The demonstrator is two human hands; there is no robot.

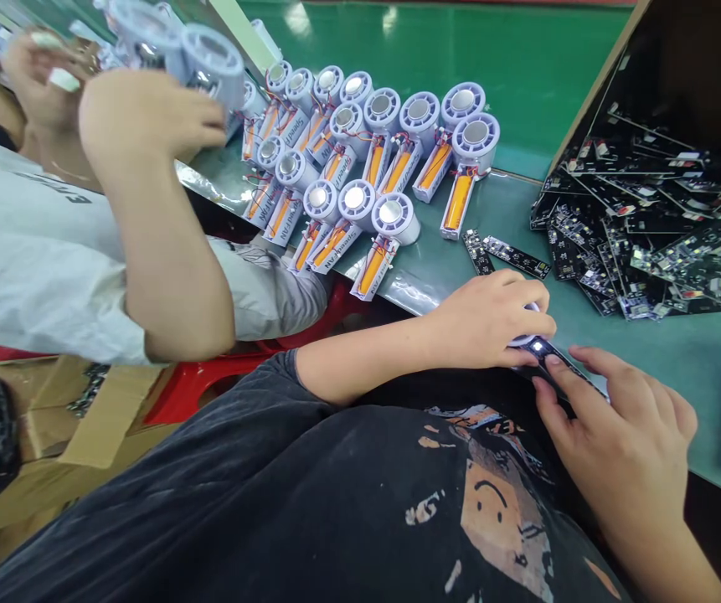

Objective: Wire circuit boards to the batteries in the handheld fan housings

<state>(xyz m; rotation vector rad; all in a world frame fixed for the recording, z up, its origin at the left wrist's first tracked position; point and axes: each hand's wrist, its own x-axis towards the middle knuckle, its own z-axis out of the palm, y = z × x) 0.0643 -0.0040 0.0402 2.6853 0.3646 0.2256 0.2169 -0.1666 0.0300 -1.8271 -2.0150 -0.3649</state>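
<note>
At the table's near edge, my left hand (502,316) is closed around the round head of a handheld fan (522,341), hiding most of it. A narrow black circuit board (579,373) lies along the fan's handle, with a small white light glowing near the head end. My right hand (627,423) grips the handle from the other side, index finger on the board and thumb below. Just beyond my left hand, two loose circuit boards (516,256) lie on the table.
Several fans with orange batteries (459,201) stand in rows at the left on the green table (511,205). A heap of circuit boards (642,251) spills from a box at the right. On the left, a co-worker's arm (159,201) reaches over, near a blurred fan (213,63).
</note>
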